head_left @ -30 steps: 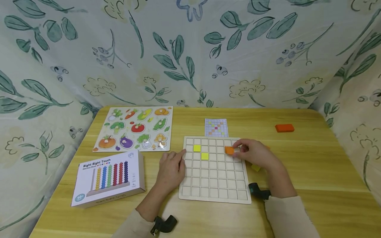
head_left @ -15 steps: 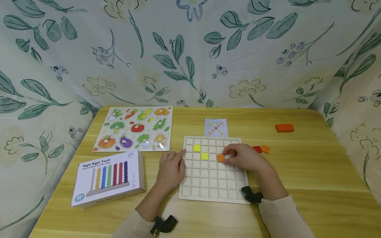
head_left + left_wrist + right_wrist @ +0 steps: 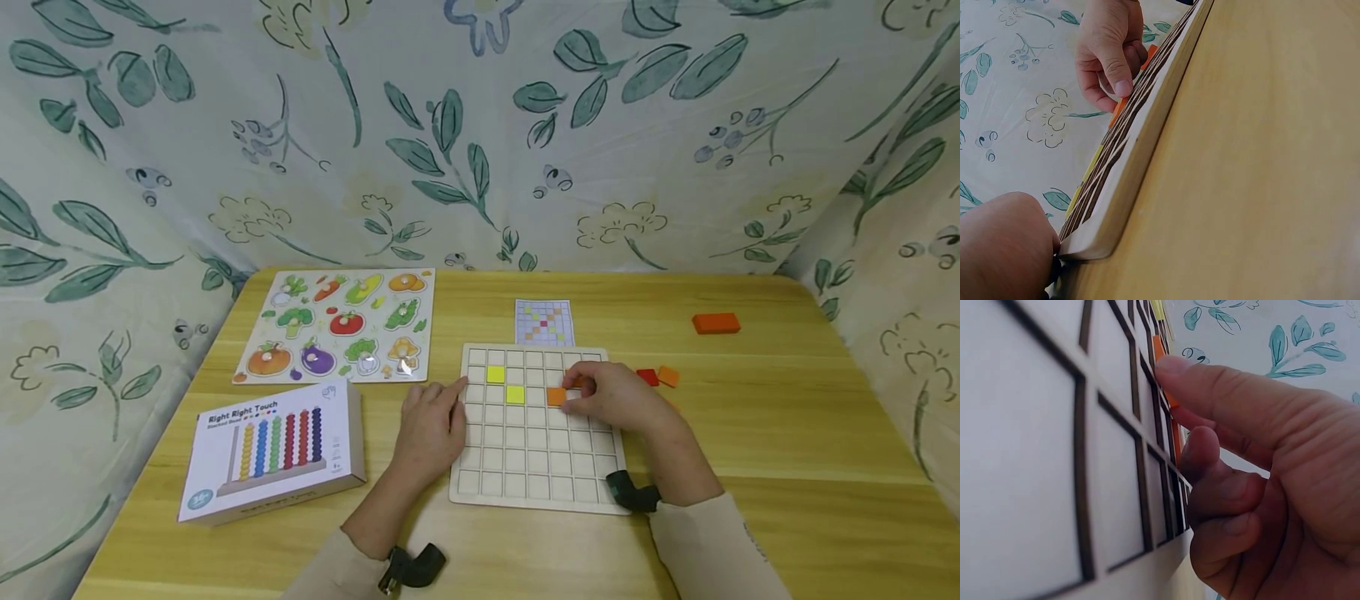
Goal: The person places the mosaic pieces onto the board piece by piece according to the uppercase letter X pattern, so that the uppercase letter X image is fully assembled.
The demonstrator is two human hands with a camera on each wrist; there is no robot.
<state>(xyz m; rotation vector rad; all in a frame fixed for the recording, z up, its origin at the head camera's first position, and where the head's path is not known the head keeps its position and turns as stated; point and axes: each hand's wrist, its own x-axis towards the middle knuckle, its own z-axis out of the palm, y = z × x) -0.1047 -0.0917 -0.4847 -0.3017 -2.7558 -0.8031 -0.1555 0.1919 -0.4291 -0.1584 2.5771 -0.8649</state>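
A pale wooden grid board lies on the table with two yellow tiles, one up and left of the other. My right hand pinches an orange tile between thumb and finger, over a cell right of the board's middle. In the right wrist view the thumb lies against that tile's face; whether it is fully seated cannot be seen. Another orange tile sits just beyond it, mostly hidden by the fingers. My left hand rests beside the board, index fingertip touching its left edge.
Right of the board lie a red tile and an orange tile, with others partly behind the wrist. A red-orange block is farther back. A pattern card touches the board's far edge. Leftward are a vegetable puzzle and bead-toy box.
My right hand has moved left and nearer across the board, now on an orange tile one cell down-left of the earlier one. The left hand stays put. Little differs in the last half second.
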